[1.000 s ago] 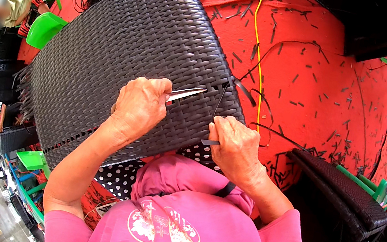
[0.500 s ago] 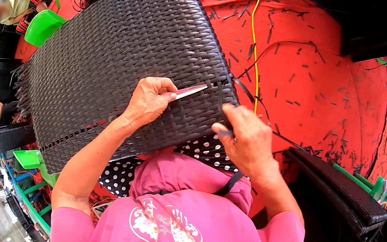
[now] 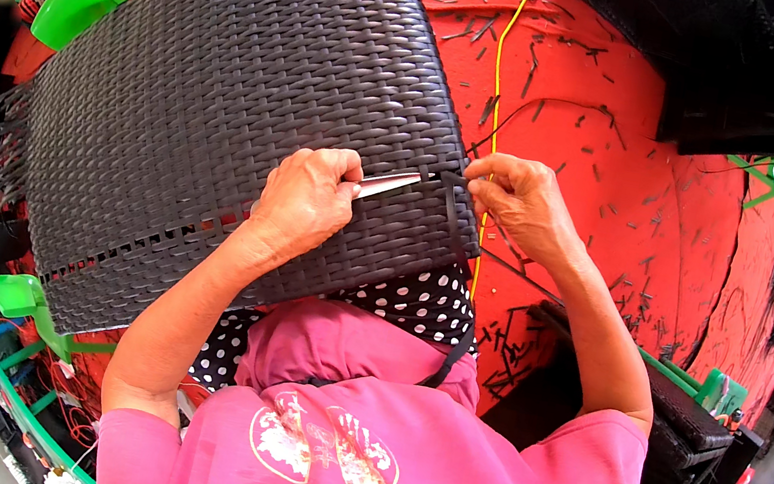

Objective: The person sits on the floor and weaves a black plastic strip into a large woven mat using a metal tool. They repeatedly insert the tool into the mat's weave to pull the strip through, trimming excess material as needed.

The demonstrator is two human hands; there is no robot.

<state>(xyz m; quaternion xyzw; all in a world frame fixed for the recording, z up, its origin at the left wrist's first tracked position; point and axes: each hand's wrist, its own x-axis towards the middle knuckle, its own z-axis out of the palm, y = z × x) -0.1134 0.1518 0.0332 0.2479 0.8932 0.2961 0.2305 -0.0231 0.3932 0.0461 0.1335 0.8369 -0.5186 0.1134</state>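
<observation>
A person in a pink shirt (image 3: 430,482) sits with polka-dot fabric (image 3: 412,309) over the lap, below the near edge of a large black woven panel (image 3: 264,60). The left hand (image 3: 305,201) is clamped around a pointed metal tool (image 3: 390,185), its tip resting over the weave near the right edge. There, the right hand's (image 3: 519,204) fingertips bunch beside a loose black strip (image 3: 452,214); whether they pinch it cannot be told. Beyond spreads red flooring (image 3: 652,198) littered with dark scraps, crossed by a yellow cord (image 3: 499,67).
</observation>
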